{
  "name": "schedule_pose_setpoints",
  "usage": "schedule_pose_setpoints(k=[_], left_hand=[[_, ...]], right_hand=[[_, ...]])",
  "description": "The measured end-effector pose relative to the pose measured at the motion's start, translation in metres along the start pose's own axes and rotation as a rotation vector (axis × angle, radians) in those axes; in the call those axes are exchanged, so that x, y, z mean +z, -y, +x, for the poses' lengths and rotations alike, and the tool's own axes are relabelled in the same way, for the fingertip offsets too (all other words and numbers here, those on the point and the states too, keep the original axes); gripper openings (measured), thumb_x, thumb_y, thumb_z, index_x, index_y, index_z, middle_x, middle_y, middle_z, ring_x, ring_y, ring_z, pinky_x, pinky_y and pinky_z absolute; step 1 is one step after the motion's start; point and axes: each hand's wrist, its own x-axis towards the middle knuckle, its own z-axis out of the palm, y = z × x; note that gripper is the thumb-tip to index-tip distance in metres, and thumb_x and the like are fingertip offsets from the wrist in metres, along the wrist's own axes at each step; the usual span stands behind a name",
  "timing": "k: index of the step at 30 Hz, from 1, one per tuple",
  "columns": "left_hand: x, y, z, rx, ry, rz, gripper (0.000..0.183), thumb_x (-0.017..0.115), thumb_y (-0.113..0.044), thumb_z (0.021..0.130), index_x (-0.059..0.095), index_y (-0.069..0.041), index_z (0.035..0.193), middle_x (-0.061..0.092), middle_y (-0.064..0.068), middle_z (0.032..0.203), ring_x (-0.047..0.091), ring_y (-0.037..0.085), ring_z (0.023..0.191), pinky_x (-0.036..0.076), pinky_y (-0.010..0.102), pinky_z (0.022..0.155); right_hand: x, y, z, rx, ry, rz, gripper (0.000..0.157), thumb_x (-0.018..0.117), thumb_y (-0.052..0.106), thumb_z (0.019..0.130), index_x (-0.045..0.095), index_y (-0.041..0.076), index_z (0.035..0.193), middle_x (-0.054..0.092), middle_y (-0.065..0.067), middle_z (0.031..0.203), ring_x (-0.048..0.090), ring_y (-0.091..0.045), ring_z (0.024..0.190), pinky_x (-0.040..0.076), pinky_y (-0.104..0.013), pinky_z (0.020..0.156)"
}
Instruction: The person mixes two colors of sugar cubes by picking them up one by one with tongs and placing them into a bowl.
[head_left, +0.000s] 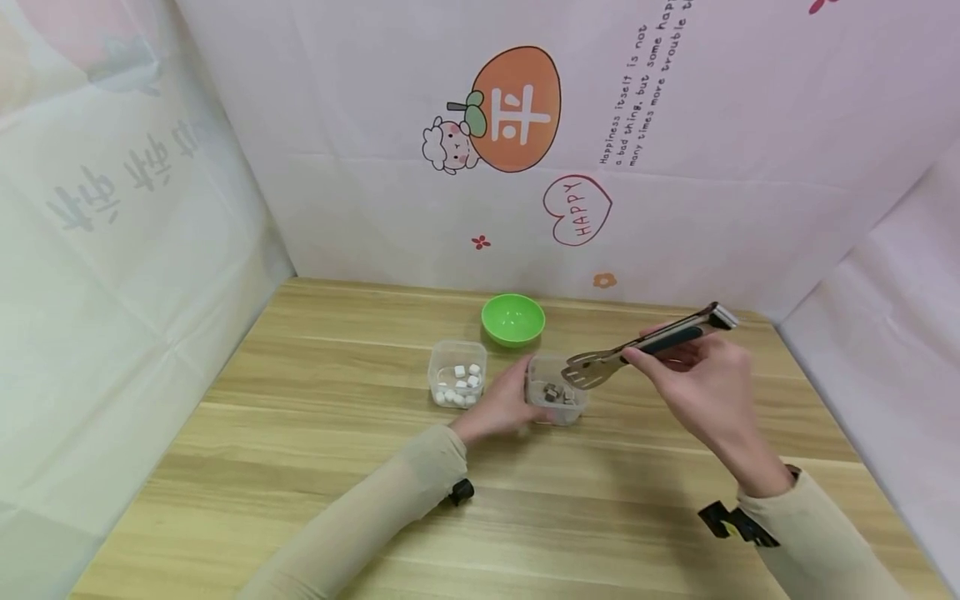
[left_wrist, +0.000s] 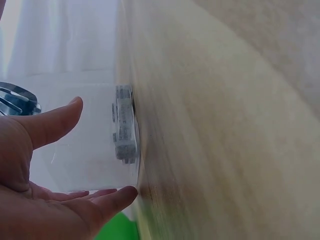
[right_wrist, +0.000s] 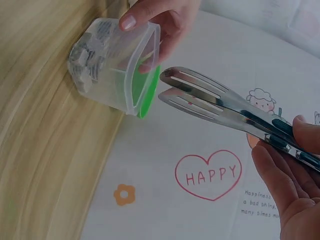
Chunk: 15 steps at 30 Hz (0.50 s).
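Observation:
My left hand (head_left: 501,408) grips a clear plastic container (head_left: 567,414) standing on the table, thumb on the near side and fingers on the far side. Several small grey cubes (right_wrist: 82,56) lie on its bottom. In my right hand (head_left: 712,390) is a pair of metal tongs (right_wrist: 215,102) with dark grips, pinched between thumb and fingers. In the head view the tong heads hang over the container's opening; the right wrist view shows them slightly apart, with nothing between them. Part of the left fingers is hidden behind the container in the head view.
Left of the gripped container stands a second clear container (head_left: 437,357) with several white cubes (head_left: 460,385). A green bowl (head_left: 513,318) sits behind the two. Printed cloth (head_left: 360,200) hangs along the back and sides of the wooden table (head_left: 315,400).

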Motion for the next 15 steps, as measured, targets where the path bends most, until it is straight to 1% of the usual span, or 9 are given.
schedule_pose_setpoints(k=[4,8,11,15], left_hand=[[-0.004,-0.001,-0.001,-0.008,0.005,0.019,0.092,0.093,-0.009,0.077,0.043,-0.004,0.153,0.063,0.014,0.135,0.063,0.028,0.120,0.051,0.044,0.108],[-0.007,-0.001,-0.001,-0.009,0.004,0.020,0.091,0.094,-0.009,0.077,0.044,-0.004,0.152,0.063,0.013,0.136,0.062,0.029,0.122,0.050,0.044,0.110],[-0.008,0.000,-0.001,-0.006,0.003,0.020,0.091,0.093,-0.007,0.077,0.043,-0.004,0.153,0.062,0.014,0.138,0.061,0.029,0.124,0.048,0.045,0.112],[-0.010,0.000,-0.001,0.000,0.003,0.032,0.091,0.092,-0.007,0.078,0.042,-0.002,0.154,0.061,0.014,0.139,0.060,0.031,0.125,0.048,0.046,0.112]], right_hand=[[0.012,-0.002,0.006,0.019,0.019,0.017,0.024,0.089,0.013,0.086,0.077,0.003,0.104,0.078,-0.008,0.087,0.071,0.002,0.074,0.058,-0.012,0.068],[0.021,-0.003,0.011,0.025,0.036,0.060,0.027,0.088,0.011,0.087,0.073,0.001,0.106,0.077,-0.010,0.090,0.071,-0.001,0.077,0.059,-0.014,0.071],[0.028,-0.006,0.014,0.021,0.045,0.075,0.029,0.088,0.012,0.087,0.070,0.001,0.106,0.076,-0.009,0.090,0.071,-0.002,0.078,0.059,-0.014,0.073],[0.035,-0.012,0.017,0.015,0.053,0.087,0.029,0.089,0.013,0.087,0.070,0.001,0.104,0.076,-0.009,0.089,0.071,-0.003,0.078,0.059,-0.015,0.074]])
